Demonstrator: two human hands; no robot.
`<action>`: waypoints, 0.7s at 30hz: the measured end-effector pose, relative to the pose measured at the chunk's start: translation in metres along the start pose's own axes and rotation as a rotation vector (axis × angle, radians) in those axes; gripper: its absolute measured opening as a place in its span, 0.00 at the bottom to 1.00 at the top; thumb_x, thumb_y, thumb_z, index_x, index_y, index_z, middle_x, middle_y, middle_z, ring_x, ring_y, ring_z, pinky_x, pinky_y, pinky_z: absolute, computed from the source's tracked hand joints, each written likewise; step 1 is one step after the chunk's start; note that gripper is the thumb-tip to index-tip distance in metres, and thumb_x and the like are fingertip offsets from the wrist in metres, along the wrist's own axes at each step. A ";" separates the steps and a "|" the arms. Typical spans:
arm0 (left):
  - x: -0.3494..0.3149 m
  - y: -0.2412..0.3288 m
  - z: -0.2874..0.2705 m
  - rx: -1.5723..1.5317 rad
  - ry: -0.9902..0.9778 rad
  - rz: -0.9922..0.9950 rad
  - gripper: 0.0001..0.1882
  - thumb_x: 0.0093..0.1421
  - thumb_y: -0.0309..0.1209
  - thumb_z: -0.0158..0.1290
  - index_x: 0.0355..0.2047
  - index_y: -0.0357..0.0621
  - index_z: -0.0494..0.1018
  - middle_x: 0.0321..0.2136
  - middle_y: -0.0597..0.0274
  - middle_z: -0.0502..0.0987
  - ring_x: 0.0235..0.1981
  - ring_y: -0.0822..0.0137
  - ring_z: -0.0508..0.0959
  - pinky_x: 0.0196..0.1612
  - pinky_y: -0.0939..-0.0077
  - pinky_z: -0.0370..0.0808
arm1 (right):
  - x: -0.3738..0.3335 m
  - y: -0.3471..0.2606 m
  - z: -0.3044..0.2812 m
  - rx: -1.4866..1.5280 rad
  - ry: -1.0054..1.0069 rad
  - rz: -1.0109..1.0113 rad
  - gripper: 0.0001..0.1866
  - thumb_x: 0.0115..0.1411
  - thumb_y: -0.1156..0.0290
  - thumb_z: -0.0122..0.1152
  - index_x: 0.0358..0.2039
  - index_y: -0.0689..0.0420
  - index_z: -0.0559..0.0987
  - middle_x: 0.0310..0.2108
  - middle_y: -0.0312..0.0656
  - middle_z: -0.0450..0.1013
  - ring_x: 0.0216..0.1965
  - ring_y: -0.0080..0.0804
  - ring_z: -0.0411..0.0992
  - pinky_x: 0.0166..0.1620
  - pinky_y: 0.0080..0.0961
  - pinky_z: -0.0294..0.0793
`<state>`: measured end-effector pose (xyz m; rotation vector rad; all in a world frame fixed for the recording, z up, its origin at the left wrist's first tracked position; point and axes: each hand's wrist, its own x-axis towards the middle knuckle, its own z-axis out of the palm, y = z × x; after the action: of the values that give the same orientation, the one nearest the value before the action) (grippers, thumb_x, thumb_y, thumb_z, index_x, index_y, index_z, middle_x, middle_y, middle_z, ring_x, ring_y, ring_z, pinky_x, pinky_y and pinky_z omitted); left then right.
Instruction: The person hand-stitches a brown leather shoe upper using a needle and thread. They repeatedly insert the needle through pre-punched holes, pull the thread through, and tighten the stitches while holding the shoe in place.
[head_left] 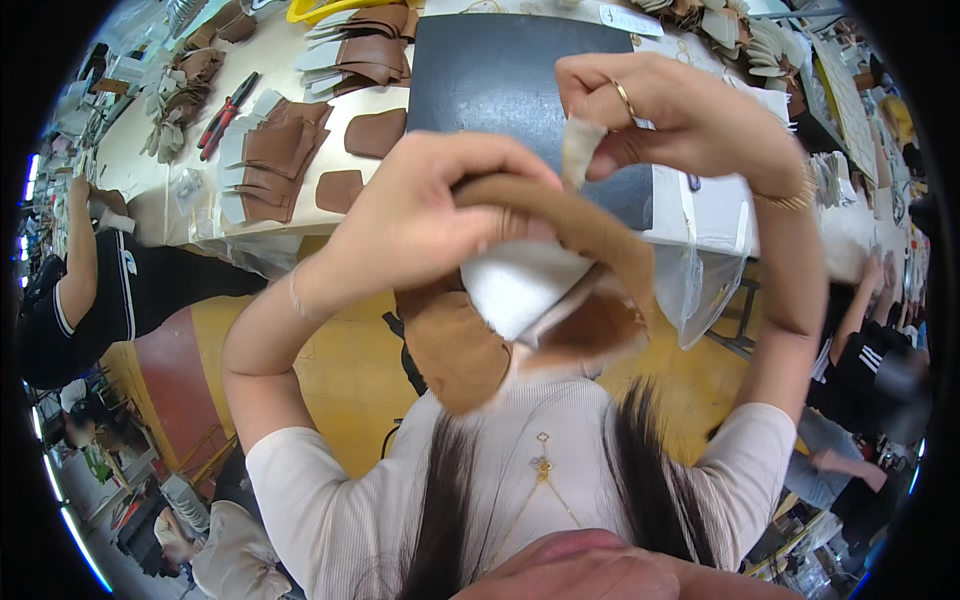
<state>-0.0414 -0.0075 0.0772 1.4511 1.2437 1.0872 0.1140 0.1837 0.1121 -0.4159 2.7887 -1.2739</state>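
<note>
**Gripping a curved brown suede piece with two hands in front of the table**

At the left, a co-worker (pixel 120 290) in a black shirt with white trim is beside the cream table (pixel 130 160). Pliers (pixel 226 118) with red and black handles lie at a slant on the table. Just right of the pliers is a fanned stack of brown leather pieces (pixel 275 150) with pale ends; a similar stack (pixel 362 55) lies on its far side. Two loose brown pieces (pixel 376 132) lie flat and apart, right of the fanned stack.

The left hand (pixel 435 200) clamps the upper edge of the suede piece (pixel 455 345), thumb on the near face, fingers over the far side. The suede piece is raised off the table, between the person's chest and the near table edge. It curves around a white inner part (pixel 515 285); its right portion is slightly blurred.

Beyond the hands, a dark board (pixel 490 70) lies flat on the table. The right hand (pixel 640 120), with a gold ring (pixel 623 98), pinches a pale strip (pixel 578 150) between thumb and fingers. The strip's lower end meets the suede piece's upper edge; whether it is attached cannot be told. Further right, a clear plastic bag (pixel 700 295) hangs at the near table edge.
</note>
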 end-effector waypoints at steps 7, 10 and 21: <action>0.016 -0.034 0.009 -0.699 0.077 -0.307 0.12 0.63 0.33 0.56 0.41 0.38 0.73 0.33 0.66 0.77 0.32 0.82 0.75 0.36 0.86 0.73 | -0.011 0.069 0.107 0.815 0.593 0.257 0.09 0.60 0.68 0.61 0.33 0.62 0.79 0.31 0.34 0.68 0.32 0.19 0.67 0.36 0.17 0.71; 0.014 -0.042 0.014 -0.737 0.105 -0.335 0.11 0.63 0.33 0.56 0.40 0.38 0.72 0.33 0.66 0.77 0.32 0.81 0.75 0.36 0.86 0.74 | -0.005 0.063 0.142 0.704 0.862 0.359 0.10 0.60 0.68 0.61 0.28 0.62 0.78 0.28 0.36 0.69 0.31 0.18 0.68 0.35 0.15 0.70; -0.002 -0.056 0.041 -0.997 0.059 -0.439 0.09 0.63 0.33 0.56 0.36 0.41 0.71 0.31 0.71 0.72 0.30 0.83 0.71 0.34 0.86 0.71 | -0.013 0.020 0.181 1.503 1.144 0.404 0.11 0.62 0.68 0.60 0.26 0.60 0.73 0.25 0.33 0.66 0.29 0.16 0.67 0.33 0.12 0.68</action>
<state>-0.0121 -0.0091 0.0141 0.3718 0.7829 1.1757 0.1500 0.0668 -0.0230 1.1267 1.0859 -3.3371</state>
